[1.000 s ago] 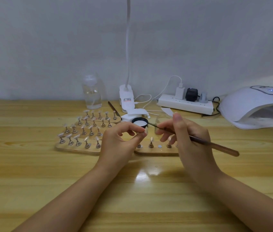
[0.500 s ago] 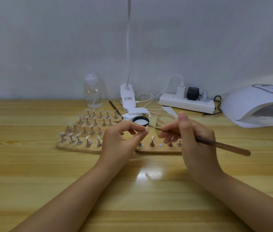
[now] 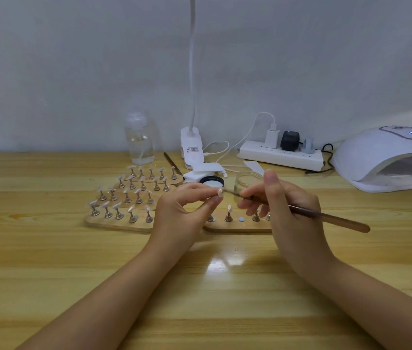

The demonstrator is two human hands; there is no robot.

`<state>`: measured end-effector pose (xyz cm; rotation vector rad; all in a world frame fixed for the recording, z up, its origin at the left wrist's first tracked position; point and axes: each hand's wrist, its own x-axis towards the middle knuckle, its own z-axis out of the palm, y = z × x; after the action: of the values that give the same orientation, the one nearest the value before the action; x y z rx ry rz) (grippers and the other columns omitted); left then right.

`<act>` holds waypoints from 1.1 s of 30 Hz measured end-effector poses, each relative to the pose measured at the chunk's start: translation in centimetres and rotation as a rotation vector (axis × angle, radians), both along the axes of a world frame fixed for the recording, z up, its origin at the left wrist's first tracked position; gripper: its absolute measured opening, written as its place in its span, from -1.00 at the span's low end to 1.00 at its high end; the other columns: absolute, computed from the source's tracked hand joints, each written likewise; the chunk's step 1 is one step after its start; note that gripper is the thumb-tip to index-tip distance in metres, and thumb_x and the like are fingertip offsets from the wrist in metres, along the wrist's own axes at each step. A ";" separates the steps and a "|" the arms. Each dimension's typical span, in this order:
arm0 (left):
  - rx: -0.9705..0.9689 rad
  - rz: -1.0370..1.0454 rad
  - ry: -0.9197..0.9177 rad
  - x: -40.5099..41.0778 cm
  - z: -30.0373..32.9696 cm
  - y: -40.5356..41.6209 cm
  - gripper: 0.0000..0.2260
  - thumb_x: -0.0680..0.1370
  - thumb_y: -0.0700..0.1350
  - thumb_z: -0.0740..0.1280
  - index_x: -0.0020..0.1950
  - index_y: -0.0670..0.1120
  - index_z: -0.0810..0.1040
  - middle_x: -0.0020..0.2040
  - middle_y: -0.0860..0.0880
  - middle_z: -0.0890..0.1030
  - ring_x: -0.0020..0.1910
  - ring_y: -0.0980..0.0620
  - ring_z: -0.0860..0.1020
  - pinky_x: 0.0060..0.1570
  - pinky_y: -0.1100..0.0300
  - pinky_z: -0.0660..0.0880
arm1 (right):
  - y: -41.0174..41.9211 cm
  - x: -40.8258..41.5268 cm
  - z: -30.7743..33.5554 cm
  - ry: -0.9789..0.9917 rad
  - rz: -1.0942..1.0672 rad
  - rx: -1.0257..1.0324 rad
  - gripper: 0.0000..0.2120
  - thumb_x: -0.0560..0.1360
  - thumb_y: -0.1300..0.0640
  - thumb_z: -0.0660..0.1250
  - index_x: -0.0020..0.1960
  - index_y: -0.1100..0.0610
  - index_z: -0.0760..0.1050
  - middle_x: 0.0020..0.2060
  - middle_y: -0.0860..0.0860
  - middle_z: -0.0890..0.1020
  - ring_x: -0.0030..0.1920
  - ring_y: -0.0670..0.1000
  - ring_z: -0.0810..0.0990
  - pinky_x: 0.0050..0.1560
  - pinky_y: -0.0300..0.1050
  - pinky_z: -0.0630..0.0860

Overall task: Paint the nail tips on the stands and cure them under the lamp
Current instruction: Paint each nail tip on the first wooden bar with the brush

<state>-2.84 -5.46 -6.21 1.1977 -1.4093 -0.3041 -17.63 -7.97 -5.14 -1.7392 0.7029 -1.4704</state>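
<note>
Nail tip: the left hand (image 3: pixel 184 210) pinches one small pale tip (image 3: pixel 220 192) between thumb and forefinger, raised above the near boards; it looks glossy and whitish-pink.
Brush: the right hand (image 3: pixel 293 210) grips a thin brown brush (image 3: pixel 326 216) like a pen, thumb up; its dark bristle end meets the held tip.
Stands: rows of small metal stands with pale tips stand on the left boards (image 3: pixel 119 223); the right board (image 3: pixel 237 227) carries a few stands and one bare round spot.
Jar: an open glass jar (image 3: pixel 247 181) stands behind the right hand, its black-rimmed lid (image 3: pixel 212 182) just left of it.
Lamp: the white curing lamp (image 3: pixel 386 160) sits at the far right of the worktop (image 3: pixel 48 274), well apart from the hands.
Other: clear bottle (image 3: pixel 139 140), clip lamp (image 3: pixel 191 152) and power strip (image 3: pixel 281 156) along the back.
Change: against half a second ago the bristles have come up to the tip; both hands keep their grips and places.
</note>
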 end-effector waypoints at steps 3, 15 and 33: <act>-0.016 -0.018 0.016 0.1 -0.2 -0.1 -0.84 0.39 -0.27 0.43 -0.06 -0.12 0.65 -0.19 0.04 0.64 -0.15 0.13 0.59 -0.21 0.47 0.45 | 0.2 0.0 -0.1 -0.030 0.022 0.023 -0.58 0.51 -0.09 0.13 -0.35 0.08 0.60 -0.47 0.06 0.63 -0.45 -0.03 0.58 -0.39 -0.31 0.47; -0.023 -0.022 0.022 0.3 -0.3 -0.2 -0.80 0.36 -0.25 0.44 -0.12 0.04 0.63 -0.21 0.13 0.63 -0.16 0.18 0.58 -0.09 0.37 0.48 | 0.1 0.2 0.1 0.017 0.010 -0.022 -0.64 0.52 -0.03 0.09 -0.25 0.06 0.59 -0.35 0.01 0.66 -0.36 -0.11 0.60 -0.32 -0.36 0.45; -0.023 -0.030 0.050 -0.1 0.0 0.1 -0.76 0.38 -0.33 0.42 -0.07 -0.01 0.61 -0.19 0.00 0.60 -0.17 0.26 0.54 -0.26 0.54 0.41 | 0.2 0.2 0.2 0.056 -0.016 -0.019 -0.62 0.52 -0.09 0.17 -0.31 0.06 0.61 -0.45 0.02 0.64 -0.43 -0.12 0.59 -0.36 -0.36 0.46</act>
<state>-2.91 -5.38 -6.22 1.1441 -1.3853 -0.3355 -17.47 -7.74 -4.92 -1.7994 0.7358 -1.4476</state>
